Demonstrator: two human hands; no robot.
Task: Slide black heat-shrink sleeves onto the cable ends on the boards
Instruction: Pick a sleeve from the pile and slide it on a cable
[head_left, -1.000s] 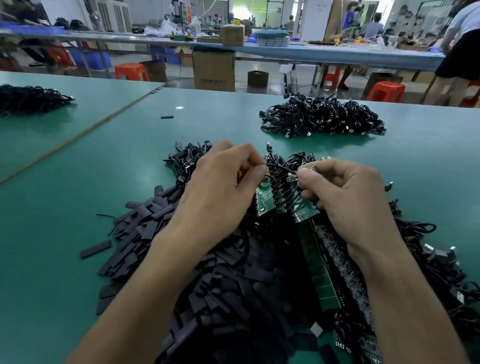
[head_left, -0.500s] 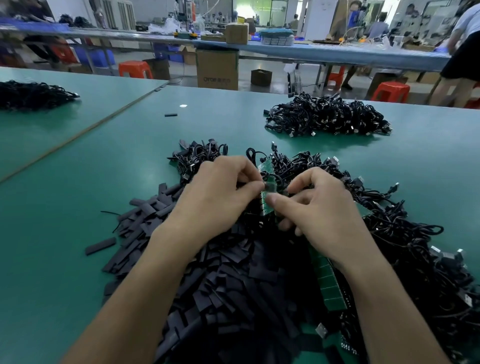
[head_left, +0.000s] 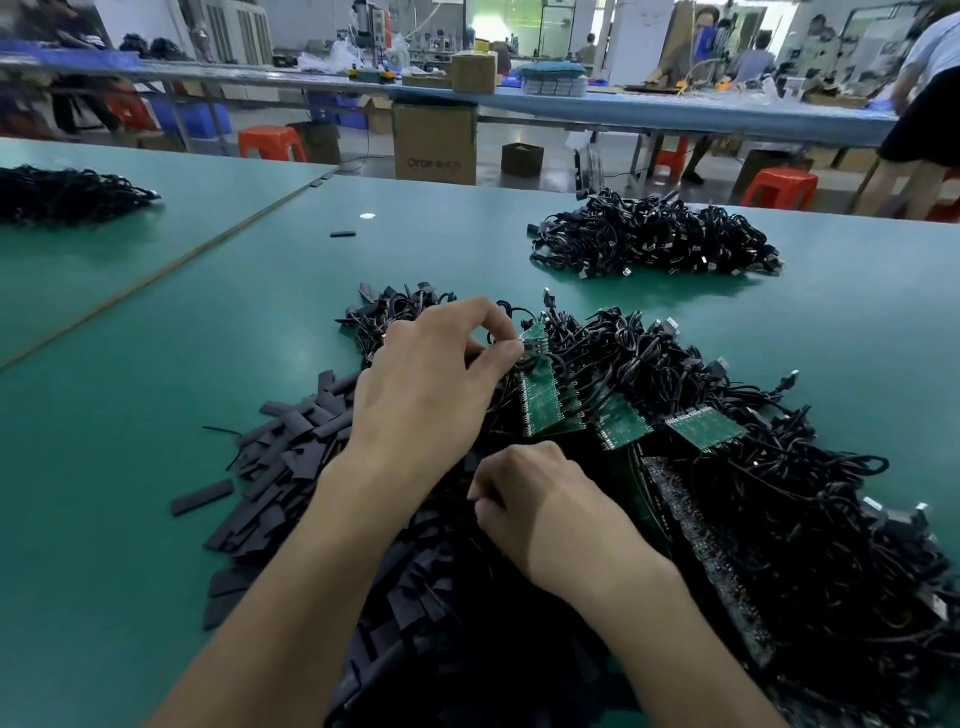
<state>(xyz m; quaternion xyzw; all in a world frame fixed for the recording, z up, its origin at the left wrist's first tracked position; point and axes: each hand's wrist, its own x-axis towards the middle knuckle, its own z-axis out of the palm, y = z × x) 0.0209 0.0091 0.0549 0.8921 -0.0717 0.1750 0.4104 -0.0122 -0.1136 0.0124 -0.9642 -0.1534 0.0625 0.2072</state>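
A heap of flat black heat-shrink sleeves (head_left: 291, 457) lies on the green table (head_left: 156, 395) in front of me. Green boards (head_left: 540, 395) with black cables (head_left: 675, 364) soldered to them overlap in a row to the right of it. My left hand (head_left: 431, 389) pinches a cable end at the top edge of the nearest board between thumb and forefinger. My right hand (head_left: 550, 514) is low over the sleeve heap, fingers curled down into it; what they hold is hidden.
A second pile of black cables (head_left: 654, 239) lies at the far right of the table, a third (head_left: 67, 192) on the neighbouring table at left. One stray sleeve (head_left: 343, 234) lies far ahead. Benches, boxes, red stools and people stand beyond.
My right hand has left the board and dropped back toward me onto the sleeve heap. My left hand stays pinching at the board's top edge.
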